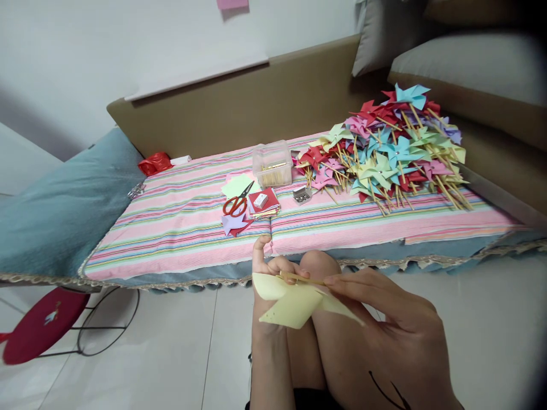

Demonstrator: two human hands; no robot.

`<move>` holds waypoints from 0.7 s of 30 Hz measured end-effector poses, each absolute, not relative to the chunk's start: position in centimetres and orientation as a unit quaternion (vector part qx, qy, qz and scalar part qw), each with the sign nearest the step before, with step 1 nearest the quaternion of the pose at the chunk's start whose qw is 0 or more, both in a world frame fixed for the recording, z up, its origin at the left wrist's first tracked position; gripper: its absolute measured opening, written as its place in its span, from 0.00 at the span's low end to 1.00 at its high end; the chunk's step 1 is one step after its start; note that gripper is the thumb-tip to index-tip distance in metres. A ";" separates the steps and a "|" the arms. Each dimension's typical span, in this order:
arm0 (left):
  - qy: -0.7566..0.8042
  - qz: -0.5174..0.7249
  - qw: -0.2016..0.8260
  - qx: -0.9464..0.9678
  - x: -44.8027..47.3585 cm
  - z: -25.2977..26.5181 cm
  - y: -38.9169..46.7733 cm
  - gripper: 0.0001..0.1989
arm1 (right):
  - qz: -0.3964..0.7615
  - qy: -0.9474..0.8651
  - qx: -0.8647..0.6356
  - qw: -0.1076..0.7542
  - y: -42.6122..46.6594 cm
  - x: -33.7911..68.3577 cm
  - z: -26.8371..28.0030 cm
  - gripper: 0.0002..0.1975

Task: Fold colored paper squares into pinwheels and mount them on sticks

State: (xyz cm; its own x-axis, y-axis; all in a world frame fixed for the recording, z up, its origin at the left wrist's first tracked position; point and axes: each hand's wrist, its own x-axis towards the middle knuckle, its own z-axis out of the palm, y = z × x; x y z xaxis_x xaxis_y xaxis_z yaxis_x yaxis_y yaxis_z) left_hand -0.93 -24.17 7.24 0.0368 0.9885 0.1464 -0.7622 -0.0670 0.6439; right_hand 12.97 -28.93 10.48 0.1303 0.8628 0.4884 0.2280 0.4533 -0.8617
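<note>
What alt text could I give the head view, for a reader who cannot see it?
A person's left hand and right hand hold a yellow pinwheel and a stick. Beyond them, on a striped cloth, lie scissors, coloured paper, a clear box and, at the right, a big pile of pinwheels.

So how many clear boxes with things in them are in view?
2: a large box holding thin sticks, and a small box of metal bits at its lower right, both on the striped cloth. The pinwheel heap could hide others.
</note>
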 end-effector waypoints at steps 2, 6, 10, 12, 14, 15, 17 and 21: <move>0.195 0.670 0.653 0.294 -1.0 7.3 -24.2 0.27 | 0.272 -0.599 -0.452 0.602 -29.0 12.9 10.6 0.12; 0.195 0.667 0.651 0.303 -1.0 7.6 -24.3 0.27 | 0.280 -0.594 -0.454 0.602 -29.0 12.8 10.7 0.12; 0.188 0.663 0.656 0.309 -1.0 7.6 -24.2 0.28 | 0.283 -0.590 -0.463 0.598 -29.1 12.8 10.9 0.11; 0.188 0.657 0.660 0.313 -1.1 7.5 -24.1 0.30 | 0.276 -0.593 -0.469 0.594 -29.1 12.9 11.0 0.11; 0.190 0.651 0.664 0.315 -1.2 7.4 -24.1 0.31 | 0.268 -0.598 -0.469 0.592 -29.1 12.9 11.1 0.11; 0.192 0.649 0.666 0.313 -1.3 7.4 -24.0 0.31 | 0.264 -0.600 -0.468 0.592 -29.1 12.9 11.1 0.11; 0.194 0.650 0.667 0.308 -1.3 7.4 -24.0 0.30 | 0.260 -0.602 -0.468 0.593 -29.1 12.9 11.1 0.11; 0.203 0.654 0.665 0.300 -1.3 7.6 -24.1 0.30 | 0.257 -0.601 -0.469 0.593 -29.1 12.8 11.3 0.11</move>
